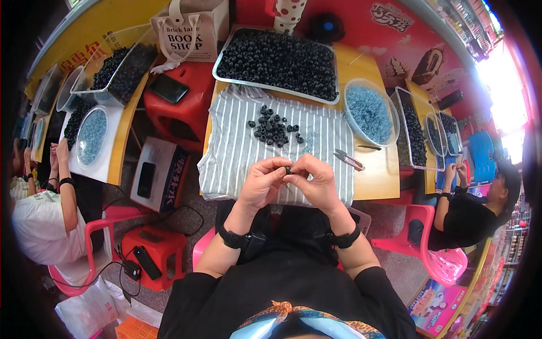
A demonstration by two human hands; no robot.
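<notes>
Roundish black plastic-looking bead (288, 169), pinched between left hand (263, 182) and right hand (314, 181), could drop if either grip loosens.

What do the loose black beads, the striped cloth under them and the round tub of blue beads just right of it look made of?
Loose black beads: probably plastic, judging by small highlights; glass is possible.
Striped cloth: soft fabric, matte, with creases near its upper edge.
Round tub: likely clear plastic, smooth and glossy, with a see-through wall.
</notes>
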